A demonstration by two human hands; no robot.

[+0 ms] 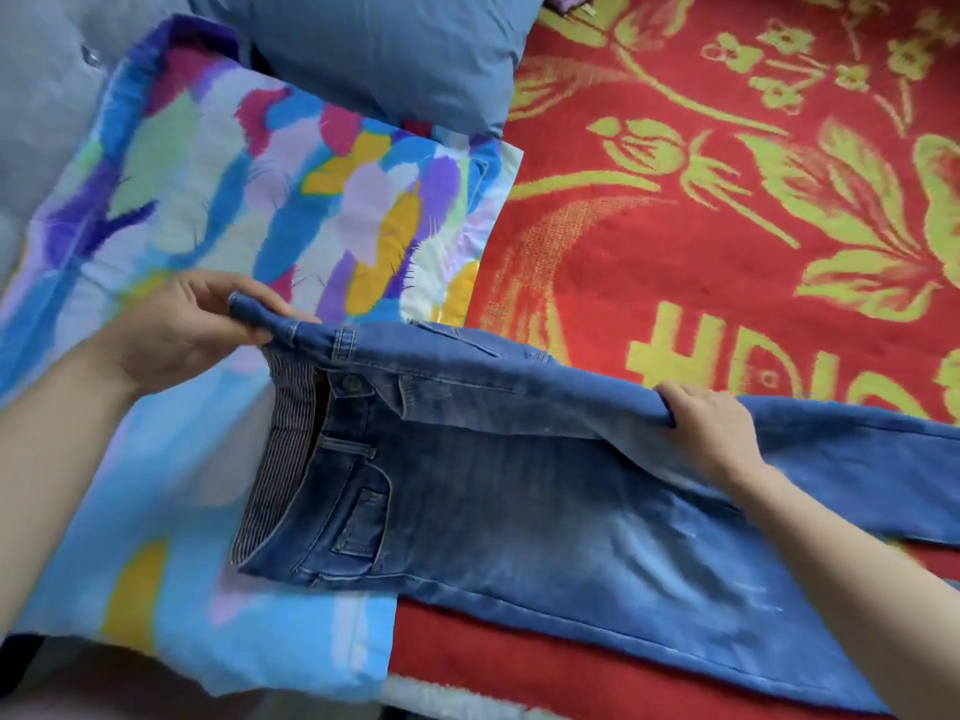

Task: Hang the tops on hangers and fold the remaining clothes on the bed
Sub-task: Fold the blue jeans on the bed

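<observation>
**tidy_ned:** Why grab the jeans (519, 511) at two spots like that?

**me:** They're lying front up across the bed, the top end on the patterned cover (208, 189) and the legs running out over the red blanket (727, 200). I reckon I'm mid-way through the lengthwise fold, far leg onto near leg, so I need the whole far edge to lift as one line.

My left hand (192, 324) pinches the far end of the waistband (291, 330) between thumb and fingers. My right hand (711, 428) has its fingers curled over the far edge around the thigh, with denim bunched inside the grip. With two holds well apart, the edge stays straight instead of sagging in the middle.

**tidy_ned:** And the near half just sits there?

**me:** Yep, it lies flat on the bed, so it works as the base to fold onto. The fly is open and the striped lining shows, so the waistband could easily land crooked. I'd line it up first.

**tidy_ned:** Anything in the way?

**me:** The blue pillow (395, 59) is further back, well clear.
</observation>
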